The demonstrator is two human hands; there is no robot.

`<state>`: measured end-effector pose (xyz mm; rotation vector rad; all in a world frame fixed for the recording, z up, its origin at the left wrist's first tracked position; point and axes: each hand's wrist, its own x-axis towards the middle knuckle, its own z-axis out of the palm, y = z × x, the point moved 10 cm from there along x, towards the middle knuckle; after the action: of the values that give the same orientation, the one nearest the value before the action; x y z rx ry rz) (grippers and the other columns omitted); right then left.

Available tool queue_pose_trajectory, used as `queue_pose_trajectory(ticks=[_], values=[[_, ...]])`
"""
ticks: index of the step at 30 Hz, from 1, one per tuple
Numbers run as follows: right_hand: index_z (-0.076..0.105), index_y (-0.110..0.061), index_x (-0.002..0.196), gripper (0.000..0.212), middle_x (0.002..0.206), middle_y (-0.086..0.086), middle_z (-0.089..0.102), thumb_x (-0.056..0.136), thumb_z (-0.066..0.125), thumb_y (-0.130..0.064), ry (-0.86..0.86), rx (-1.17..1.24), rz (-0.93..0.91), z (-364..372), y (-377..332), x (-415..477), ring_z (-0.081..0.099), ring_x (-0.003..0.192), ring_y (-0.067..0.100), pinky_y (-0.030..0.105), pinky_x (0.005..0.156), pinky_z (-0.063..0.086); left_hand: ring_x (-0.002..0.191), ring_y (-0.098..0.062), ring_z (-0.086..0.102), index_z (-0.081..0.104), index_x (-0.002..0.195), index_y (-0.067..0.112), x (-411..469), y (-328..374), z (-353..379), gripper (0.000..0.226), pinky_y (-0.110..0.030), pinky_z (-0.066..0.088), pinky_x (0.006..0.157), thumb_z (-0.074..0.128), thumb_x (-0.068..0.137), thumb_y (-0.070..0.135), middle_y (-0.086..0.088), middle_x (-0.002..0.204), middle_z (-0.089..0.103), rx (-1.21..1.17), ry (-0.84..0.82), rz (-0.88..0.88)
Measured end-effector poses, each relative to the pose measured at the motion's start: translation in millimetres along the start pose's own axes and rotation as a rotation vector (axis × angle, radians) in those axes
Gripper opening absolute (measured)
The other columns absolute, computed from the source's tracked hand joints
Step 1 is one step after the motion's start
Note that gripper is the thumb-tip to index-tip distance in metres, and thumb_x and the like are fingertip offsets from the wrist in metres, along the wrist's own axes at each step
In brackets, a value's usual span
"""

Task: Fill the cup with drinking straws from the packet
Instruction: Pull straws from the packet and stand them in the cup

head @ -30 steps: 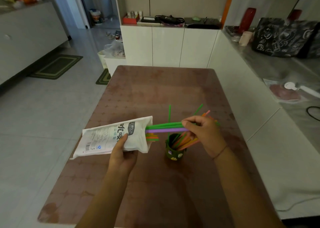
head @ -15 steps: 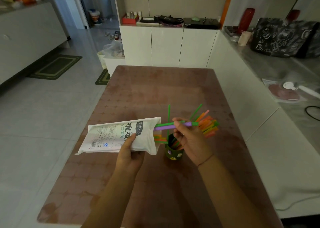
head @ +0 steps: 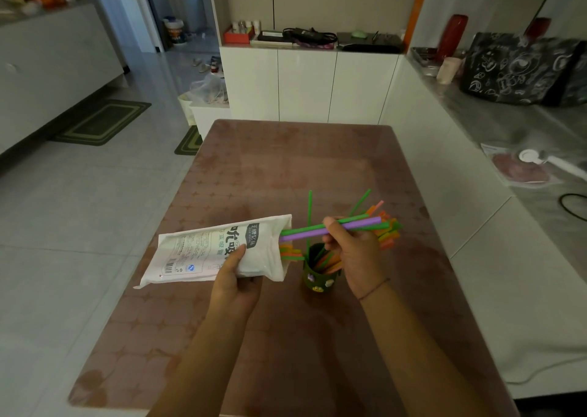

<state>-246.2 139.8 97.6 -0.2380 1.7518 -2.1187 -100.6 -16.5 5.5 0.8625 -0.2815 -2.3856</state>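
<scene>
**Cup part-filled, more straws coming out of the packet**

Largest first: one surface (head: 286,169), brown and patterned, carrying the job. On it only the cup stands; the packet is held up off it.

One packet (head: 216,253), white with print, lying roughly level in the air, mouth pointing right toward the cup. My left hand (head: 235,277) grips it from below, thumb clamped over the printed face. Still a fair stock inside, I judge: orange and green ends show at the mouth, count not readable.

My right hand (head: 352,251) sits just above and right of the cup, fingers (head: 330,226) pinched on a small bunch (head: 349,226) drawn partway out of the packet: one purple and about two green, tail ends still in the mouth. More orange and green tips fan out beyond my knuckles; I can't tell if those belong to my bunch or to the cup.

One cup (head: 320,277), small, dark green with little stickers, upright on the surface just right of the packet mouth, directly under the bunch. It holds straws already: two thin green ones stand up clearly, plus several orange and green leaning right. Exact number hidden by my hand.

Progress, my judgement: mid-task. Left to do: pull this bunch free, tip it into the cup, repeat until the cup is full.
</scene>
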Motion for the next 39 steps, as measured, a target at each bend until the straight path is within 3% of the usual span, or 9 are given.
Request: queue_pose_trajectory(ticks=[5,8,10,15,20,26,30,35,39], values=[[0.062,-0.011,0.053,0.030,0.036,-0.001,0.056,0.081,0.068,-0.021,0.084,-0.123,-0.057,-12.9,-13.3,-2.6,0.050,0.035,0.008,0.018,0.043,0.045,0.093,-0.017,0.072,0.058,0.119,0.017,2.3,6.1,7.5,0.036,-0.039,0.058,0.079,0.063,0.084,0.006,-0.003,0.105,0.074,0.002,-0.066,0.038],[0.061,-0.011,0.052,0.031,0.034,-0.001,0.053,0.080,0.069,-0.022,0.079,-0.158,-0.061,-10.0,-12.5,-3.2,0.047,0.031,0.009,0.019,0.040,0.042,0.092,-0.018,0.072,0.058,0.117,0.018,-0.2,-2.4,12.1,0.038,-0.037,0.061,0.071,0.065,0.082,0.007,-0.004,0.105,0.073,0.045,-0.088,0.022],[0.062,-0.012,0.055,0.029,0.034,-0.002,0.053,0.080,0.069,-0.022,0.065,-0.160,-0.058,-5.2,-9.8,-4.7,0.046,0.031,0.010,0.019,0.040,0.042,0.086,-0.018,0.073,0.058,0.115,0.017,-1.2,-9.5,11.5,0.035,-0.035,0.061,0.066,0.063,0.082,0.006,-0.005,0.101,0.074,0.061,-0.080,-0.002],[0.067,-0.020,0.065,0.017,0.040,-0.004,0.053,0.082,0.067,-0.018,0.006,-0.141,-0.034,4.1,-1.1,-8.9,0.047,0.037,0.009,0.021,0.042,0.043,0.078,-0.017,0.073,0.058,0.111,0.015,-0.3,-13.9,6.4,0.029,-0.037,0.059,0.072,0.061,0.086,0.002,-0.005,0.092,0.075,0.085,-0.039,-0.014],[0.070,-0.022,0.080,0.011,0.057,0.006,0.057,0.084,0.064,-0.014,-0.125,-0.114,-0.019,19.1,6.6,-15.3,0.052,0.043,0.008,0.024,0.042,0.048,0.095,-0.021,0.068,0.057,0.115,0.016,-1.4,-16.5,6.8,0.033,-0.039,0.057,0.076,0.062,0.084,0.003,-0.007,0.107,0.070,0.096,-0.037,-0.028],[0.067,-0.016,0.072,0.012,0.041,-0.003,0.056,0.083,0.065,-0.013,0.012,-0.145,-0.086,-5.8,-15.8,-3.5,0.052,0.039,0.008,0.021,0.047,0.047,0.097,-0.019,0.069,0.059,0.113,0.016,1.8,-6.6,3.2,0.034,-0.040,0.056,0.081,0.065,0.082,0.005,-0.005,0.103,0.073,0.079,-0.037,-0.010],[0.066,-0.017,0.067,0.016,0.038,-0.003,0.056,0.082,0.066,-0.011,0.115,-0.140,-0.142,-32.8,-38.8,7.9,0.052,0.037,0.005,0.019,0.042,0.046,0.085,-0.016,0.072,0.058,0.111,0.016,6.5,3.7,-5.7,0.028,-0.035,0.060,0.073,0.063,0.085,0.005,-0.003,0.092,0.076,0.064,-0.012,0.009],[0.064,-0.019,0.065,0.019,0.038,-0.005,0.058,0.082,0.067,-0.012,0.209,-0.204,-0.209,-66.0,-64.6,14.8,0.053,0.035,0.005,0.018,0.041,0.048,0.083,-0.017,0.073,0.056,0.117,0.017,10.6,12.9,-17.4,0.037,-0.035,0.061,0.061,0.065,0.083,0.005,-0.003,0.093,0.075,0.031,0.038,0.030],[0.068,-0.006,0.070,0.016,0.040,-0.002,0.058,0.082,0.066,-0.016,0.254,-0.374,-0.256,-84.7,-78.3,15.8,0.053,0.036,0.006,0.018,0.043,0.048,0.083,-0.018,0.074,0.055,0.116,0.017,11.8,13.4,-20.4,0.038,-0.035,0.060,0.059,0.066,0.082,0.005,-0.003,0.092,0.076,0.020,0.038,0.029]])
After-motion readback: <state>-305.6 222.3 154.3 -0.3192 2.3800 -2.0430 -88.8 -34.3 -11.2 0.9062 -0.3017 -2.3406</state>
